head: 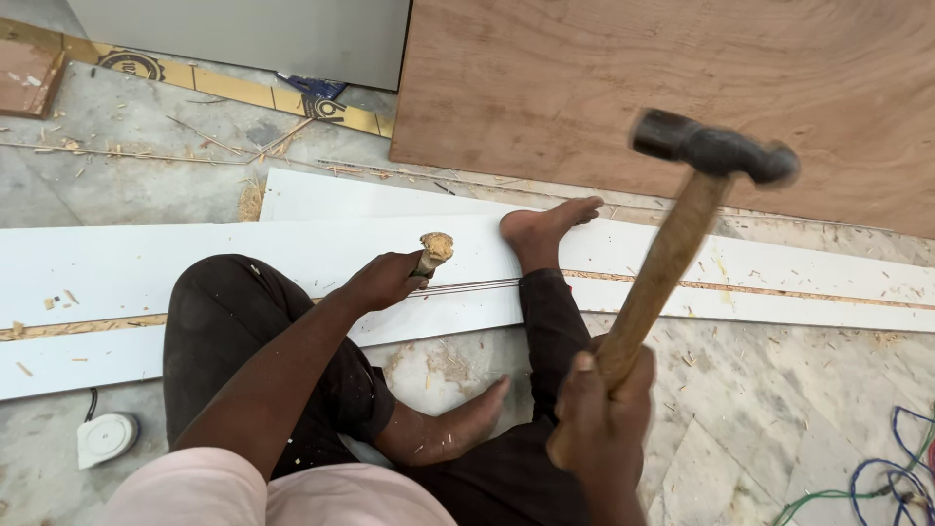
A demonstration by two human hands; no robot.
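My right hand (602, 419) grips the wooden handle of a hammer (672, 244), raised high with its dark metal head (716, 146) blurred above the boards. My left hand (385, 281) holds a chisel with a battered wooden top (434, 249), its tip set on the groove between two long white laminated boards (117, 268). I sit on the floor with my knee up. One bare foot (545, 226) presses on the upper board; the other foot (453, 424) rests on the floor.
A large brown plywood sheet (662, 88) leans at the back right. Wood chips litter the marble floor (760, 409). A white plug block (105, 436) lies at lower left; blue and green wires (886, 477) coil at lower right.
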